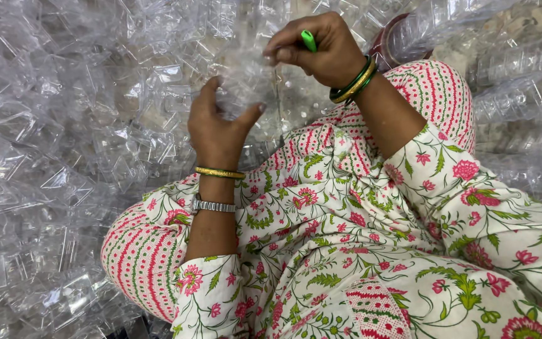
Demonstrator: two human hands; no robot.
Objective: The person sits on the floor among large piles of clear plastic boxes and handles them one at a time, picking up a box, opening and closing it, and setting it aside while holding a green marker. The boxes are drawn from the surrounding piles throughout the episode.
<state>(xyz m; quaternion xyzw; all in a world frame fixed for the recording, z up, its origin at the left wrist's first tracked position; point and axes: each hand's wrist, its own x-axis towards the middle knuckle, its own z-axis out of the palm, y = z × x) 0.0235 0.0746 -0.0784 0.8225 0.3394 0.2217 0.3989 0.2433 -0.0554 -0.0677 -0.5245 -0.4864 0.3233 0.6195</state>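
Our left hand (pixel 216 125) pinches a clear plastic piece (pixel 239 85) above the floral-clothed knees (pixel 321 188); our right hand (pixel 318 47), just up-right of that piece, is closed on a small green tool (pixel 308 40) and touches the piece's top. Heaps of clear plastic casings (pixel 51 157) crowd every side of the knees (edges blur together, so the piece's outline is hard to tell), and the tool's tip is hidden in the fist.
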